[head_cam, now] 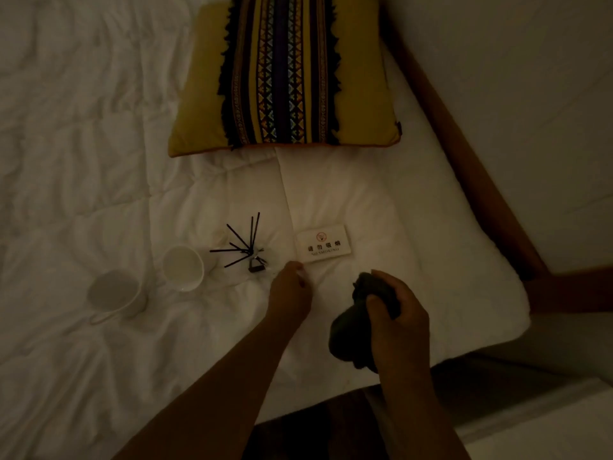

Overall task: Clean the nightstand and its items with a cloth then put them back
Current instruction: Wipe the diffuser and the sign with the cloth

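Dim light; the head view is looking down on a bed with a white duvet (99,161), and the nightstand's items are lying on the bedding. The right hand (398,313) is gripping a dark cloth (348,333), fingers and thumb curled tight around the bunched fabric, which is bulging out to the left of the palm and hanging just over the near corner of the bed. The left hand (290,290) is reaching forward with its fingers drawn together, the fingertips (295,265) resting on or just over the duvet; whether it is pinching anything, I cannot tell, as the tips are turned away and the light is poor. Just beyond that hand, a white "no smoking" card (323,244) is lying flat on the duvet. To the left of the card, a reed diffuser (255,260) is lying tipped on the bedding, its dark sticks (245,237) fanning outward and upward; the small bottle is hard to make out beyond a dark cap. Further left, two white mugs are lying on their sides with their mouths facing the camera: the nearer mug (183,267) is just beside the diffuser, the far mug (114,293) is sitting near it toward the left. At the head of the bed, a yellow cushion (285,71) with a dark patterned stripe is lying flat. A wooden bed frame (464,161) is running along the right edge of the mattress.
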{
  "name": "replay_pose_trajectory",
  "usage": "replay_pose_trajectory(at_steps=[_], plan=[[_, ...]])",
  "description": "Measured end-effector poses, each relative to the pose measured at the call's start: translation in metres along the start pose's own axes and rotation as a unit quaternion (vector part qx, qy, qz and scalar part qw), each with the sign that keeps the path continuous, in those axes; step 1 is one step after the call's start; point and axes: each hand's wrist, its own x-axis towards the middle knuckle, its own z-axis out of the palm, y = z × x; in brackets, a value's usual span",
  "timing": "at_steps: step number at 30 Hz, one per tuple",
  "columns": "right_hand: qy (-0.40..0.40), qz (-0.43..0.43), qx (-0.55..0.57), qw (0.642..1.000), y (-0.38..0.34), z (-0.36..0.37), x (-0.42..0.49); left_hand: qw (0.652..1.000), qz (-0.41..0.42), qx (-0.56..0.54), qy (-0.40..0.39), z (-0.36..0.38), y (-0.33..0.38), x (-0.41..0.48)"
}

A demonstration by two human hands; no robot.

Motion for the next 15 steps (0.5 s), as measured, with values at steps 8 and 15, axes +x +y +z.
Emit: replay_pose_trajectory(at_steps=[8,15], plan=[[-0.162,-0.02,-0.01,0.986,-0.062,0.049,-0.076,0.948,-0.083,-0.246,-0.185,-0.101,-0.023,-0.14],[-0.376,-0.091,-0.036,0.921,-0.13,0.172,-0.234,0.872,-0.087,-0.475,0.084,-0.277,-0.092,-0.273]])
